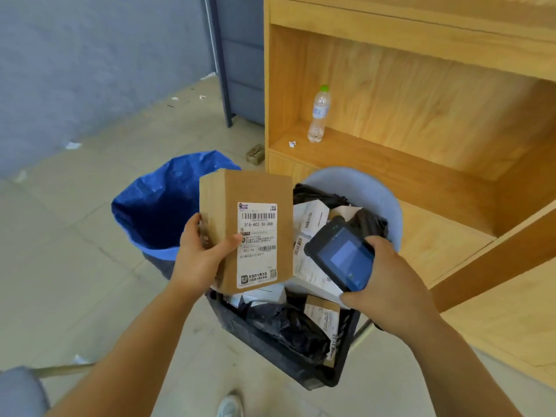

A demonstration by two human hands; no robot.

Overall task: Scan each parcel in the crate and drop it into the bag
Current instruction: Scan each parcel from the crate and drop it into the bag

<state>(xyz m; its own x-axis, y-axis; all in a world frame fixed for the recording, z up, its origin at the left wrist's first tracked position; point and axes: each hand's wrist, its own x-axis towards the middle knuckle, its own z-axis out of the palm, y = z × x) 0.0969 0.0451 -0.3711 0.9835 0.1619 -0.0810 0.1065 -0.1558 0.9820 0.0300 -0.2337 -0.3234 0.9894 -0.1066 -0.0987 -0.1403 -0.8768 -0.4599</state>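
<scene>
Left hand [201,254] is gripping the parcel [255,188]; right hand [391,287] is clasping the scanner [343,254]. Aiming squarely at the barcode [258,216] is probably helping.

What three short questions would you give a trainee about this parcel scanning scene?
1. True or false: the left hand holds the cardboard parcel with its label facing the camera.
2. What does the right hand grip? A) a marker B) the scanner C) a tape roll
3. Fill in: the blue bag stands to the ___ of the crate.
Key: 1 true; 2 B; 3 left.
</scene>
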